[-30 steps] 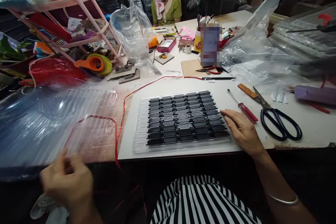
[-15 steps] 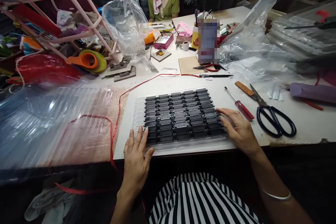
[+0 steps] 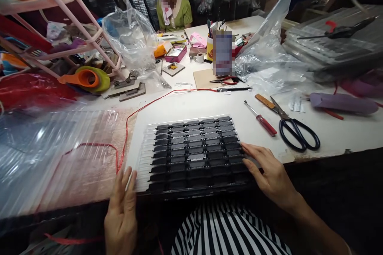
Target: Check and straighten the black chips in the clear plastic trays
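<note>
A flat layer of clear plastic tubes [image 3: 145, 147] lies side by side at the front of the white table. Inside are rows of black pinned parts that look like IC chips [image 3: 196, 157]. The layer's near side reaches the table's front edge. My left hand [image 3: 121, 207] is off its left end, fingers stretched out and nothing held; whether a fingertip touches the tubes I cannot tell. At the right end, my right hand [image 3: 267, 169] rests its fingertips against the tubes, thumb apart from the fingers.
A red screwdriver [image 3: 265, 123] and black-handled scissors [image 3: 299, 133] lie to the right. More clear tubes [image 3: 68, 147] and a red cord [image 3: 127, 121] are on the left. Pliers [image 3: 226, 80] and a pen [image 3: 235, 89] lie behind. A person in green [image 3: 176, 12] sits opposite.
The layer of tubes has slid toward me and the table's front edge. My left hand has moved off the tubes, left and nearer; my right hand has stayed at the right end.
</note>
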`<control>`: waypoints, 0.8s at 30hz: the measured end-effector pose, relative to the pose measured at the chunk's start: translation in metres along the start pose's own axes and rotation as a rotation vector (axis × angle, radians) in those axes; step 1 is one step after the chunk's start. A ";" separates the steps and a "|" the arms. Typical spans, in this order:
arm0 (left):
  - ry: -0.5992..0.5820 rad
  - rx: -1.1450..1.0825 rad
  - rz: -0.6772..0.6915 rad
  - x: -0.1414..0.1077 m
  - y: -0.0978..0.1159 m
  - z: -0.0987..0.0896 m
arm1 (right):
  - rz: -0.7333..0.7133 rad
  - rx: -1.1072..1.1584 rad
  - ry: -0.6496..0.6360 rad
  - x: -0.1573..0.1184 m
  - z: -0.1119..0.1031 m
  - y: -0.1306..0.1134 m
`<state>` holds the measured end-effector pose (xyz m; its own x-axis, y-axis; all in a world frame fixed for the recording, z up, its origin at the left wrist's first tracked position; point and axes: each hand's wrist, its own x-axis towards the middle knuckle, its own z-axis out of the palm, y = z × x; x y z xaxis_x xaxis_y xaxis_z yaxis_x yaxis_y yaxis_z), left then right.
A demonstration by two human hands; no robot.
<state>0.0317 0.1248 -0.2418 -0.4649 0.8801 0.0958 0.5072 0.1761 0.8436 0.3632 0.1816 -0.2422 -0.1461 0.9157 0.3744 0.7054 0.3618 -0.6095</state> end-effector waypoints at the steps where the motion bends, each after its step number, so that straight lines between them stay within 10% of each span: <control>1: 0.038 -0.031 -0.040 -0.005 0.005 -0.004 | 0.003 0.012 0.003 -0.007 -0.003 -0.005; 11: 0.231 0.101 -0.392 -0.010 0.003 -0.042 | 0.505 0.179 -0.063 -0.043 -0.018 -0.002; 18: -0.074 -0.544 -0.639 0.004 -0.005 -0.053 | 0.900 0.833 -0.064 -0.041 -0.017 -0.005; 24: -0.333 -0.801 -0.564 0.028 0.003 -0.032 | 0.916 1.119 -0.073 -0.007 -0.014 -0.011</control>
<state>-0.0033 0.1363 -0.2202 -0.1990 0.8597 -0.4704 -0.4098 0.3630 0.8368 0.3662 0.1690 -0.2284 -0.0079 0.8908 -0.4542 -0.3277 -0.4314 -0.8405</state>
